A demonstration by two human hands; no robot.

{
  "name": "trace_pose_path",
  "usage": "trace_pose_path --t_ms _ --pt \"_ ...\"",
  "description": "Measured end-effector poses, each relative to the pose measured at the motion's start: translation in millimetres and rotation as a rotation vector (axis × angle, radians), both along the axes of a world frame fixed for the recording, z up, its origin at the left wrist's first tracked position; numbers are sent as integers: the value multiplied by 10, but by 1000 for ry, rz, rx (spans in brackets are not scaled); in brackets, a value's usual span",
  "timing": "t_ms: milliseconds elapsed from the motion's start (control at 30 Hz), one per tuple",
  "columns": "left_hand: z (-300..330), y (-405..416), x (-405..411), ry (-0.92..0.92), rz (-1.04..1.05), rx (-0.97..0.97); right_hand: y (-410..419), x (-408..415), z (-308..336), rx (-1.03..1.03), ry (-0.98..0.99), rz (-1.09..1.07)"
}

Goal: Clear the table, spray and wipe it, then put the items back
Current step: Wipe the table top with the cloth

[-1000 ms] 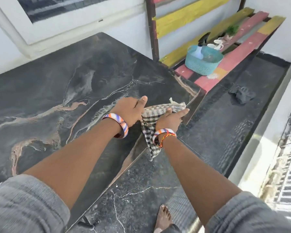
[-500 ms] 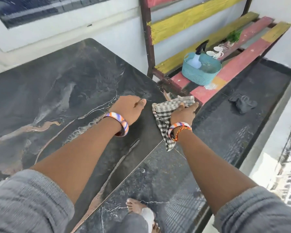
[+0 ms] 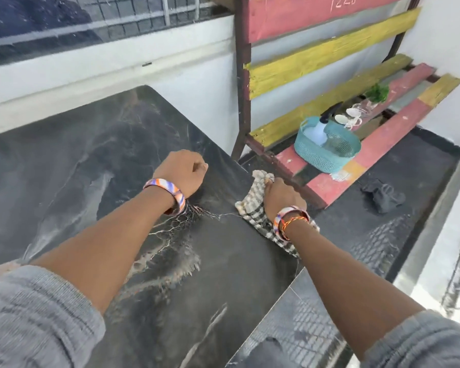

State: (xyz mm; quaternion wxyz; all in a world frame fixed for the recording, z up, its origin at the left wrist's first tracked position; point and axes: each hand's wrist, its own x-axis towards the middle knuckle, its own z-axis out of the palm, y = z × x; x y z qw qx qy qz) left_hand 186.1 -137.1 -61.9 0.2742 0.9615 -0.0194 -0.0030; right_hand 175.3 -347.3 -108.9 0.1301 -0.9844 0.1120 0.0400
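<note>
- Wiping the dark marble tabletop [image 3: 91,168] at its far right edge, my right grip [image 3: 282,197] is shut tight on the bunched black-and-white checked cloth [image 3: 252,205].
- My left grip [image 3: 182,172] is curled into a fist with nothing in it, resting on the tabletop.
- The cloth hangs over the edge, so a hard push could send it to the floor.
- The round blue woven basket [image 3: 327,152] with the spray bottle waits on the bench, well apart.

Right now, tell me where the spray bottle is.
The spray bottle stands inside the teal basket on the painted bench, at upper right of the head view, beyond the table's far right corner.
</note>
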Motion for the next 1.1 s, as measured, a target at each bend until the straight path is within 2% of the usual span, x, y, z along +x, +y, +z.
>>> trace_pose_path --t_ms 133,267,500,700,1100 --pt "-82 179 150 29 51 28 262 336 -18 41 -11 53" --pt "-178 383 341 16 209 2 558 747 -48 85 13 148" --pt "-220 663 888 -40 454 63 1158 1506 -74 143 67 362" --pt "-261 822 1389 -69 633 9 1722 2244 -48 298 124 479" --pt "-305 1098 1576 -82 730 67 2500 3039 -60 445 141 634"
